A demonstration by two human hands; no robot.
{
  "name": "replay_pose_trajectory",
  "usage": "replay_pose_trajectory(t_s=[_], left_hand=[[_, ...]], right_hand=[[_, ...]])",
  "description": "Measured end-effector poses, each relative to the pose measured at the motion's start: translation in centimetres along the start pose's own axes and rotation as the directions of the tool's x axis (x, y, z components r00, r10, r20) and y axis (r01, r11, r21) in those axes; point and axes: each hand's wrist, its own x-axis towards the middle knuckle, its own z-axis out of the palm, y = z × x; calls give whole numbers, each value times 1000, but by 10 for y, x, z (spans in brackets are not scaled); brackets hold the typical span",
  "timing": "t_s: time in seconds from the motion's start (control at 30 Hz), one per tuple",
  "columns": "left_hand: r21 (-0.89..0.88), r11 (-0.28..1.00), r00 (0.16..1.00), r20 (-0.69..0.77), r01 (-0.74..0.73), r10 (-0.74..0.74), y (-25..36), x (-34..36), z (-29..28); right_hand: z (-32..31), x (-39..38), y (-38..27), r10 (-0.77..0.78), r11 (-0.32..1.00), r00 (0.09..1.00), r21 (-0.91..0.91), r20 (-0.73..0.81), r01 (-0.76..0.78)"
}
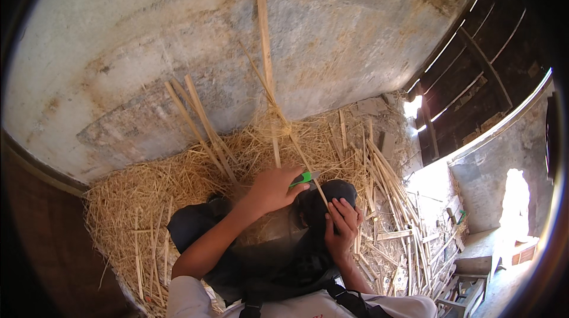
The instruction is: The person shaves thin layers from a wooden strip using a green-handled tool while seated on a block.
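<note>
My left hand [274, 189] is closed round a green and black utility knife [301, 179]. Its blade lies against a thin bamboo strip [303, 156]. That strip slants from the straw by the wall down to my dark-clad knee [339, 190]. My right hand [342, 223] rests over the knee and holds the strip's near end under its fingers. The far part of the strip passes through a tangle of fine shavings [269, 128].
Straw and shavings [142, 199] cover the floor. Wider slats [264, 33] lean on the stained wall [178, 27], with more slats [204, 113] left of them. Many split strips [409, 223] lie in a heap at right. A wooden stool [465, 291] stands at lower right.
</note>
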Motion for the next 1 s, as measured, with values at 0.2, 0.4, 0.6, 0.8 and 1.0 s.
replay_pose_trajectory(t_s=[0.2, 0.4, 0.6, 0.8, 1.0], left_hand=[[-65, 998, 999, 46, -26, 29, 1, -6, 13], [-34, 997, 995, 81, 66, -63, 7, -8, 19], [-11, 997, 997, -1, 79, -79, 12, -9, 14], [29, 997, 996, 42, 75, -76, 16, -14, 18], [73, 983, 980, -117, 168, -159, -21, 8, -5]], right_hand=[[1, 1, 1, 1, 1000, 1000, -20, 9, -1], [1, 1, 2, 9, 1000, 1000, -8, 6, -9], [1, 2, -1, 8, 1000, 1000, -20, 0, -8], [4, -2, 1, -11, 1000, 1000, -24, -9, 11], [4, 1, -1, -30, 999, 1000, -43, 3, 31]])
